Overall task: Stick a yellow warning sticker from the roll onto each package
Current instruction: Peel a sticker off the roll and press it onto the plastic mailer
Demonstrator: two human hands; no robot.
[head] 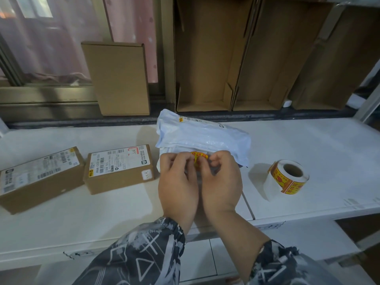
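A yellow warning sticker (199,159) with red print is pinched between my left hand (177,184) and my right hand (221,182), just above the near edge of a pale blue plastic mailer package (202,138) at the table's middle. Both hands' fingertips close on the sticker and partly hide it; whether backing paper is attached I cannot tell. The sticker roll (289,176) stands on the table to the right of my hands, with a white tail of backing hanging down. Two brown cardboard packages (120,168) (39,177) with white shipping labels lie to the left.
The white table (308,145) has a seam near its front middle. An upright closed cardboard box (118,79) leans on the window frame at the back left. Open empty cartons (205,54) stand along the back right.
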